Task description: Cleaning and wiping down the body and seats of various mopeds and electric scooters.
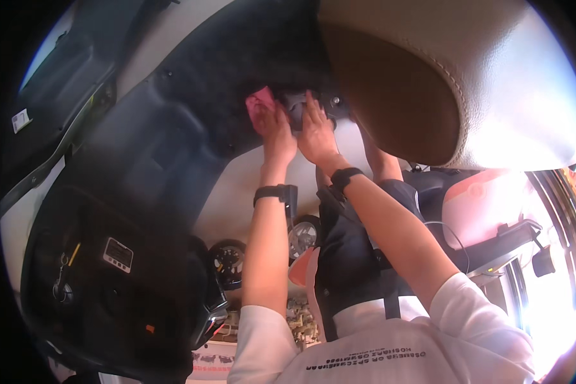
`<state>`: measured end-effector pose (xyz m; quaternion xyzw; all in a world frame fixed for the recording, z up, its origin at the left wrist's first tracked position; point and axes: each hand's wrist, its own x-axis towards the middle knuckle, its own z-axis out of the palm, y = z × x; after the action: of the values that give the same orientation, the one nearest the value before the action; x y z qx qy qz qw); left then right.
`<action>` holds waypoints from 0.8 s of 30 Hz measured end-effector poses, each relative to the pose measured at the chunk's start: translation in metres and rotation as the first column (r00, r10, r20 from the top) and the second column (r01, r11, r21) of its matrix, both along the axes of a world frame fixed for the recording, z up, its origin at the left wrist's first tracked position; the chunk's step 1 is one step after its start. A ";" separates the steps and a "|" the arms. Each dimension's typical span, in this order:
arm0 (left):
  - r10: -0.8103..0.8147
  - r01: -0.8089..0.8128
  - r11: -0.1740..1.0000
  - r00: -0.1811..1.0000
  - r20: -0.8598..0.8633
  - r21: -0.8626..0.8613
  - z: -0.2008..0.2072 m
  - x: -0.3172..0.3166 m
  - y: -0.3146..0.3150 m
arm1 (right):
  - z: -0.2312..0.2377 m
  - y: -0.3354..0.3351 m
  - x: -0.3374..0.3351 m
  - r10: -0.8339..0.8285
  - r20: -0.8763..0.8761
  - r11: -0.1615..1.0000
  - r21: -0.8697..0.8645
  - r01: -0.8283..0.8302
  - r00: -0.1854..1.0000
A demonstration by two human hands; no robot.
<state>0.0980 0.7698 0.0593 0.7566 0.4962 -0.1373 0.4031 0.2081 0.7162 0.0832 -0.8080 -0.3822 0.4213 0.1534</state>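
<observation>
My left hand [278, 131] presses its fingers on a crumpled pink cloth [258, 102], which lies against a large black plastic panel [205, 70]. Part of the cloth is hidden under those fingers. Close beside it, my right hand [316, 133] has its fingers stretched out along a dark grey fitting [294, 102] at the panel's edge. It grips nothing that I can see. Just right of the fingertips a round bolt head [336, 100] shows. Both wrists wear black bands.
A stitched brown-and-beige padded seat [397, 83] overhangs at the upper right. A small display [118, 255] and a hanging key [62, 275] are at the lower left. Black wheels [229, 264] and a pink-and-white scooter [483, 208] stand beyond my arms.
</observation>
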 end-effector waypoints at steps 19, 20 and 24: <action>0.294 -0.266 0.946 0.946 0.140 -0.187 -0.074 -0.110 0.039 | -0.015 0.126 -0.042 0.576 -0.169 0.810 0.248 -0.531 0.800; 0.170 -0.175 0.933 0.985 -0.043 -0.314 -0.069 -0.085 0.015 | -0.027 0.102 -0.029 0.609 -0.216 0.793 0.174 -0.584 0.763; 0.331 -0.316 0.933 0.941 0.069 -0.169 -0.022 -0.092 -0.052 | -0.035 0.044 -0.019 0.842 -0.104 0.539 0.231 -0.810 0.530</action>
<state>0.0064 0.7174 0.0368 0.6363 0.5819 -0.0707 0.5015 0.1896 0.7599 0.0480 -0.4682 -0.7328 0.4926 0.0351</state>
